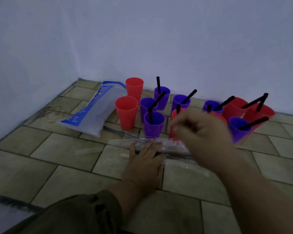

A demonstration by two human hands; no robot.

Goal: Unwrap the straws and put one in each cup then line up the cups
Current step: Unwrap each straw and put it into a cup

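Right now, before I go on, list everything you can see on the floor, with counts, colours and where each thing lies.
Red cups without straws: two, red, upright at the left of the group.
Other red cups: at least three, red, right and centre, with black straws; one partly hidden behind the right hand.
Purple cups: six, purple, spread through the middle and right, with black straws.
Plastic bag: one, white and blue, lying left of the cups.
Wrappers and wrapped straws: a pile, clear, count unclear, in front of the cups.
Floor: tan tiled pattern.
Wall: pale, behind the cups.
Left hand: flat on the wrappers.
Right hand: blurred, raised by the centre cups.
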